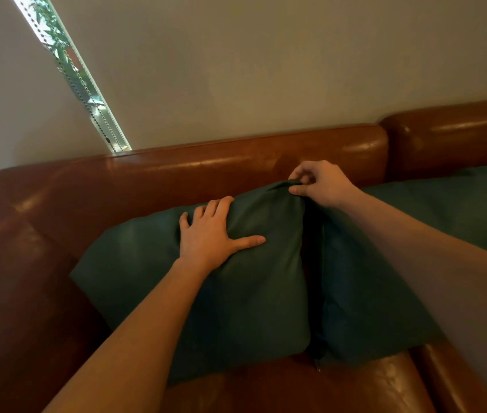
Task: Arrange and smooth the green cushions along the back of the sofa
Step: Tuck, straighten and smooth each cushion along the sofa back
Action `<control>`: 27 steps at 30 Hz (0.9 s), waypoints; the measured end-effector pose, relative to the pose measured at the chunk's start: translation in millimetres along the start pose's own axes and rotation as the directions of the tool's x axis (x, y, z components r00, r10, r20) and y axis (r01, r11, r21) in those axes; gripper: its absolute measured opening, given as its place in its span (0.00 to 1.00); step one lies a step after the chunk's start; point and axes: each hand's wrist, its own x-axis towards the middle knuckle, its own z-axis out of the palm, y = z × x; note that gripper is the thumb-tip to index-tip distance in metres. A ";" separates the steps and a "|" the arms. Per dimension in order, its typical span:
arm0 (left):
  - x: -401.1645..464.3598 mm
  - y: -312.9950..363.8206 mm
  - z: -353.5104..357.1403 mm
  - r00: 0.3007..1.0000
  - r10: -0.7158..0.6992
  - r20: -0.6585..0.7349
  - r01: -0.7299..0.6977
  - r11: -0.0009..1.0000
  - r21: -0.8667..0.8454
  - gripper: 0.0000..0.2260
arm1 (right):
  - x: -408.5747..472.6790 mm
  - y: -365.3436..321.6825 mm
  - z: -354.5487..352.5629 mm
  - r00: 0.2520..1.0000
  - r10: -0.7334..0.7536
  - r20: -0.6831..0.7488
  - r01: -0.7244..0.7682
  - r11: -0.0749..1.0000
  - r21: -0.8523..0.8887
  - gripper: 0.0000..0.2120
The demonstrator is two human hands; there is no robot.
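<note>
A dark green cushion (236, 299) leans against the back of the brown leather sofa (236, 162). My left hand (212, 231) lies flat on the cushion's upper front, fingers spread and pressing the fabric. My right hand (316, 183) pinches the cushion's top right corner between thumb and fingers. A second green cushion (385, 278) stands right beside the first, partly hidden by my right forearm. Further right, more green fabric (474, 198) rests against the sofa back.
The sofa's left armrest (12, 248) rises beside the first cushion. A bare strip of leather seat (340, 383) shows in front of the cushions. Behind the sofa is a plain wall with a narrow window and bead chain (81, 81).
</note>
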 end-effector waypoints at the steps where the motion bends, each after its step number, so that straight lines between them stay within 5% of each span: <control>1: -0.7 -0.7 -0.2 1.000 -0.001 -0.001 0.001 1.000 -0.005 0.45 | -0.3 0.5 0.9 1.000 0.020 -0.001 -0.020 0.998 0.058 0.10; 4: -3.3 -0.8 -0.7 1.000 0.003 -0.001 -0.003 1.000 -0.010 0.44 | -2.0 2.4 2.3 0.994 0.094 0.056 -0.106 0.956 0.275 0.07; 7: -8.1 -1.3 -2.2 1.000 -0.007 0.006 0.007 1.000 -0.010 0.44 | -2.6 6.6 -13.0 0.991 0.104 -0.079 -0.066 0.922 0.383 0.04; 11: -11.2 0.4 -4.1 1.000 -0.015 0.018 0.016 1.000 -0.010 0.45 | -1.0 21.3 -41.5 0.987 0.066 -0.148 -0.046 0.990 0.137 0.01; 16: -7.4 14.9 -2.0 0.998 -0.026 0.053 0.025 1.000 0.014 0.45 | -13.1 17.5 -11.3 0.998 -0.020 0.064 0.013 0.993 0.116 0.15; 19: -5.5 18.0 -3.5 0.997 -0.040 0.064 0.038 0.999 0.024 0.45 | -9.4 17.4 -2.7 0.999 -0.030 -0.025 0.032 0.996 0.088 0.10; 23: -7.6 20.3 -6.2 0.996 -0.059 0.065 0.059 0.998 0.012 0.45 | -4.0 18.4 -6.8 0.999 -0.007 0.044 0.001 0.991 0.136 0.04; 27: -11.3 19.1 -4.8 0.996 -0.060 0.058 0.060 0.998 0.009 0.44 | -2.3 20.0 -12.7 1.000 0.002 0.018 -0.005 0.990 0.143 0.06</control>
